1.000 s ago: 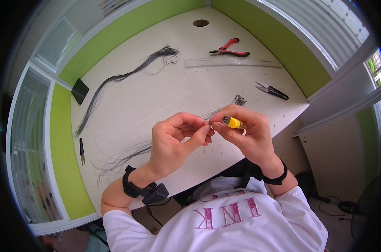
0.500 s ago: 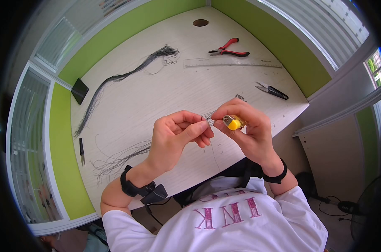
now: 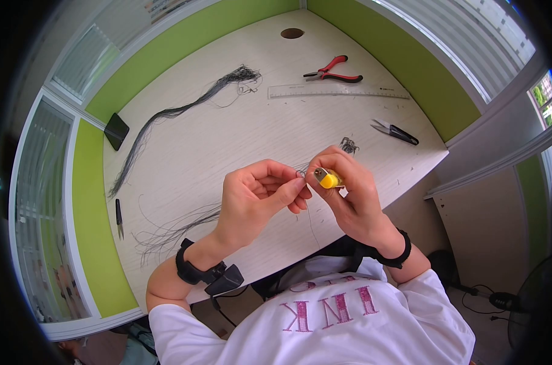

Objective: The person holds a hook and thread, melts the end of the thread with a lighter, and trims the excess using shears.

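My left hand (image 3: 258,194) pinches dark thin cord, with a small loop (image 3: 300,174) showing at its fingertips. Close against those fingertips, my right hand (image 3: 352,194) is wrapped round a yellow lighter (image 3: 328,178), its metal top facing up. A single loose strand hangs below the hands. Behind my left wrist, a bundle of dark cords (image 3: 172,231) fans out over the table. Beyond my right hand lies a small knotted clump of dark cord (image 3: 348,145).
On the white table (image 3: 227,140) lie a long dark cord bundle (image 3: 179,111), red-handled pliers (image 3: 335,72), a clear ruler (image 3: 337,91), black snips (image 3: 394,131), more snips (image 3: 118,216) at left and a black flat object (image 3: 116,131). Green partitions (image 3: 410,73) enclose the back.
My right hand has shifted slightly left with the lighter, closer to my left fingertips. More of the knotted clump now shows behind it. My left hand has barely moved.
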`<state>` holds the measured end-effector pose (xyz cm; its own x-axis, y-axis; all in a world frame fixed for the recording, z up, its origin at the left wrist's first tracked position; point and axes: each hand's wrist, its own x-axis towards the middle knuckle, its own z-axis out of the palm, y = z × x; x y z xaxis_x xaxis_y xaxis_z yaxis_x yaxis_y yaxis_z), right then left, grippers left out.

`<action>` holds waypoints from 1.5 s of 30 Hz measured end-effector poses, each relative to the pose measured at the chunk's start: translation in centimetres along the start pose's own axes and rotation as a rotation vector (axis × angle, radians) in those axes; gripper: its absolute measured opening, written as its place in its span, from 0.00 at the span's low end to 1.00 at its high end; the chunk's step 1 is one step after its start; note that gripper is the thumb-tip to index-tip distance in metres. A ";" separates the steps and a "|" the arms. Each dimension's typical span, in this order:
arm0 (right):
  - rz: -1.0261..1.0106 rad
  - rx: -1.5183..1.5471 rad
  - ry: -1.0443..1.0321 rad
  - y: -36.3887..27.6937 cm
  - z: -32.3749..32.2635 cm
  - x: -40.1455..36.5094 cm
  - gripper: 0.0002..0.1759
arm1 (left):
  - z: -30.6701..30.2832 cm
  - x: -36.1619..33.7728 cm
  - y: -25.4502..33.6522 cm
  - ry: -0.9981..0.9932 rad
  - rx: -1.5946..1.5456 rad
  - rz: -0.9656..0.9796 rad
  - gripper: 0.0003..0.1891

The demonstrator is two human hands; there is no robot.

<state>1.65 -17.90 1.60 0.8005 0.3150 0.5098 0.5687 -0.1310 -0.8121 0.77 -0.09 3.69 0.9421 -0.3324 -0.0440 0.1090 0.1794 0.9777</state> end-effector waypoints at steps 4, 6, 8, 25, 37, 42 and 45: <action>0.132 0.071 -0.014 -0.2 0.2 -0.2 0.05 | 0.3 -0.2 0.1 0.032 0.104 0.022 0.07; 0.197 0.130 0.026 0.3 0.1 -0.4 0.04 | 0.2 -0.2 0.1 0.022 0.102 0.027 0.07; 0.261 0.188 0.064 0.5 -0.1 -0.3 0.04 | 0.1 -0.2 0.1 0.013 0.098 0.032 0.07; -0.020 -0.024 -0.021 0.0 -0.5 0.0 0.12 | -0.1 -0.1 0.0 -0.014 0.066 0.014 0.07; -0.040 -0.031 -0.135 0.3 -1.2 0.2 0.13 | -0.5 0.1 0.3 -0.090 0.041 -0.101 0.06; -0.050 -0.023 -0.148 0.2 -2.1 0.4 0.13 | -0.3 0.2 0.2 -0.054 0.039 -0.100 0.05; 0.024 0.031 -0.099 0.3 -2.1 0.3 0.11 | -0.2 0.3 0.2 -0.029 0.034 -0.069 0.04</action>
<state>2.41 -19.82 2.11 0.7903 0.4037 0.4610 0.5425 -0.1111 -0.8327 1.10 0.07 3.83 0.9232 -0.3696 -0.1058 0.1619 0.1241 0.9790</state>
